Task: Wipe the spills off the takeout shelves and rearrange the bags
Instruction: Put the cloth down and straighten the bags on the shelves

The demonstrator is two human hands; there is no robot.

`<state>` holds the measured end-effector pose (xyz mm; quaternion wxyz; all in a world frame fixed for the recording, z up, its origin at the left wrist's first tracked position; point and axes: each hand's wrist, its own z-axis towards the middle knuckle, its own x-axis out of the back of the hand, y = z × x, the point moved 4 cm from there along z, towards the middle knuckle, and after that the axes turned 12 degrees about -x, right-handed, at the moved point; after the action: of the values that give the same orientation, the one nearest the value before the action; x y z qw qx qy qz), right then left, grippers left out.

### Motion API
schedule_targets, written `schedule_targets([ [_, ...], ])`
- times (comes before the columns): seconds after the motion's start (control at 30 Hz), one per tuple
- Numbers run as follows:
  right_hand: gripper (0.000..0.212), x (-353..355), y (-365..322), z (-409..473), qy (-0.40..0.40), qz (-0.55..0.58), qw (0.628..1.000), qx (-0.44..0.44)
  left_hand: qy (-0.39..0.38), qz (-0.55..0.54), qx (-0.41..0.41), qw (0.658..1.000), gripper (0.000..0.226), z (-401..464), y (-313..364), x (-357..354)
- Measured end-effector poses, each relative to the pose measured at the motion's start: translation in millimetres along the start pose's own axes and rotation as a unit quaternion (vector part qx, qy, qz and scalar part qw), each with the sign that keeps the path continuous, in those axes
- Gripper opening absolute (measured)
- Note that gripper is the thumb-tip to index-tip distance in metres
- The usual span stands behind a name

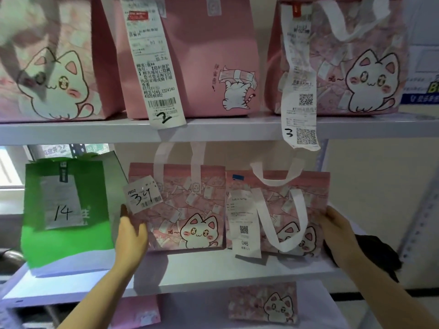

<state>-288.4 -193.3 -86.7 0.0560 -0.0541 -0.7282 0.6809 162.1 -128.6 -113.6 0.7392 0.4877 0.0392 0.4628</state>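
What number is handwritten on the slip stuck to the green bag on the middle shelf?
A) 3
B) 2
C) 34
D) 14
D: the white slip on the front of the green bag reads 14 in black marker. The 34 is on the tag of the pink cat bag beside it.

Both forearms reach up: the left hand (pixel 131 236) at seven o'clock, the right hand (pixel 338 236) at four o'clock, fingers straight.
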Motion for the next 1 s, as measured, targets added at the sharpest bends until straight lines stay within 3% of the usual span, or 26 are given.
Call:
schedule_targets([
  [0.17,0.013,-5,-1,12,0.014,0.011,1.000,-0.005,-0.025,0.020,-0.011,0.999,0.044,-11,0,-6],
  [0.4,0.012,6,5,28,0.028,0.012,1.000,0.005,-0.027,0.036,-0.006,0.999,0.052,-11,-12,-2],
  [0.7,0.018,13,17,31,-0.016,-0.017,1.000,0.002,-0.012,0.026,0.023,0.999,0.027,-24,-6,-9],
  [0.73,0.022,13,19,29,-0.024,-0.029,0.999,0.001,-0.015,0.020,0.019,1.000,0.031,-29,-5,-10],
  [0.87,0.025,16,28,21,-0.025,-0.055,0.998,0.000,-0.028,0.031,0.025,0.999,0.080,-44,1,-12],
  [1.0,0.012,20,27,25,-0.005,-0.098,0.995,0.018,-0.013,0.041,0.020,0.999,0.084,-56,9,-12],
])
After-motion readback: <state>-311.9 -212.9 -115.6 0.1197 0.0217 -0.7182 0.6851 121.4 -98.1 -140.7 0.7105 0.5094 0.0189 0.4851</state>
